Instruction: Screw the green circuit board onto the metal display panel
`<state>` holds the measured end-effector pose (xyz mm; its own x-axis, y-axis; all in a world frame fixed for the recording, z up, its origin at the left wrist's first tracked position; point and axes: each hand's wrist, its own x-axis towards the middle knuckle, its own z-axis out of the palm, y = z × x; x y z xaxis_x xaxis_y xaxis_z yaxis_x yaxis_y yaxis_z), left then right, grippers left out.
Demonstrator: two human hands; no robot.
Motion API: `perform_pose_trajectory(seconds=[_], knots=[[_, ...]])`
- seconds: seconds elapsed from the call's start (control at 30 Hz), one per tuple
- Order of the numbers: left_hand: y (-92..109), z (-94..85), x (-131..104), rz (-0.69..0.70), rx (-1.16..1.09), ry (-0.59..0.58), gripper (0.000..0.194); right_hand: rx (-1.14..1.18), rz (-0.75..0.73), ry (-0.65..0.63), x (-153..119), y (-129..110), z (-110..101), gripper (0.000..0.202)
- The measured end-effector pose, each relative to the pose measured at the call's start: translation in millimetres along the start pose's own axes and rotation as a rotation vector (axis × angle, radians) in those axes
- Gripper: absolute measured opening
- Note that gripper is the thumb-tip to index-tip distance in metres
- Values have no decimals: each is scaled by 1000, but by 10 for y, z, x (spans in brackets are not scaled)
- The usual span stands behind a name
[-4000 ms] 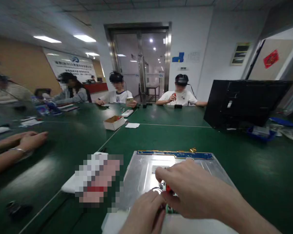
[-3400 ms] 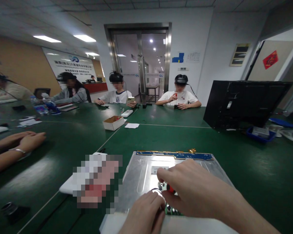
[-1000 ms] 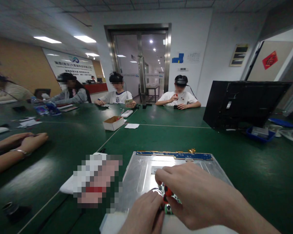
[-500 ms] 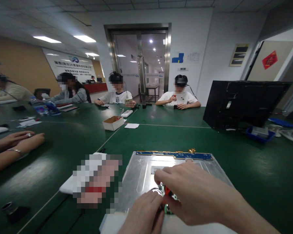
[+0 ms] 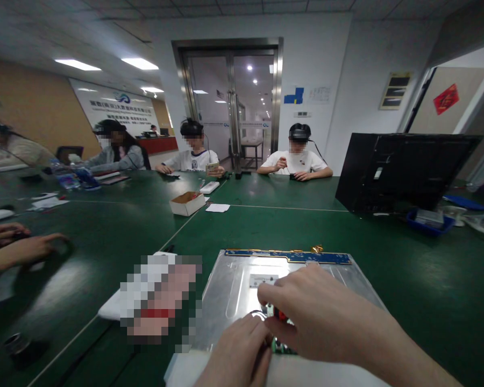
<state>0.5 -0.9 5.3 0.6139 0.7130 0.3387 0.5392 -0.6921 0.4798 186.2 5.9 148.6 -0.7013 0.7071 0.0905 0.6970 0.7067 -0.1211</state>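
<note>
A metal panel lies in front of me, with a blue circuit strip along its far edge. Over its near part, my right hand is curled round a red and black object, mostly hidden by the fingers. My left hand rests beside it, fingers bent together at a green circuit board; whatever they pinch is hidden. The two hands nearly touch at the fingertips. A white surface shows below the board.
Left of the panel lies a blurred white and pink item. A small white box stands farther off. At the right are a black monitor and a blue tray. Another person's hands are at the left edge.
My right hand has shifted slightly, and less of the red object shows. My left hand is nearly unchanged. The other person's hands at the left have moved left and apart.
</note>
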Motion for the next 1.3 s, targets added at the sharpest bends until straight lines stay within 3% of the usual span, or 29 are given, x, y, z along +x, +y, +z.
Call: perform_pose_trajectory(seconds=[0.13, 0.23, 0.43, 0.63, 0.77, 0.97, 1.1, 1.3], knots=[[13, 7, 3, -9, 5, 17, 14, 58, -29, -11, -38, -20, -50, 20], [8, 25, -4, -7, 6, 40, 14, 69, -32, -11, -46, -31, -63, 18], [-9, 30, -12, 5, -24, 26, 26, -25, 48, 27, 2, 1, 17, 27], [3, 14, -2, -6, -13, 25, 21, 31, -18, 18, -30, -3, -12, 6], [6, 16, 7, -17, -13, 11, 17, 74, -28, 16, -65, -23, -53, 22], [-27, 35, -6, 10, -15, 21, 21, 37, 60, 3, -4, 6, 0, 18], [-4, 18, -11, -5, -18, 20, 19, 28, 27, 8, -9, 3, -14, 6], [-8, 16, -7, 16, -25, 29, 20, 76, -10, 30, -38, -21, -64, 17]])
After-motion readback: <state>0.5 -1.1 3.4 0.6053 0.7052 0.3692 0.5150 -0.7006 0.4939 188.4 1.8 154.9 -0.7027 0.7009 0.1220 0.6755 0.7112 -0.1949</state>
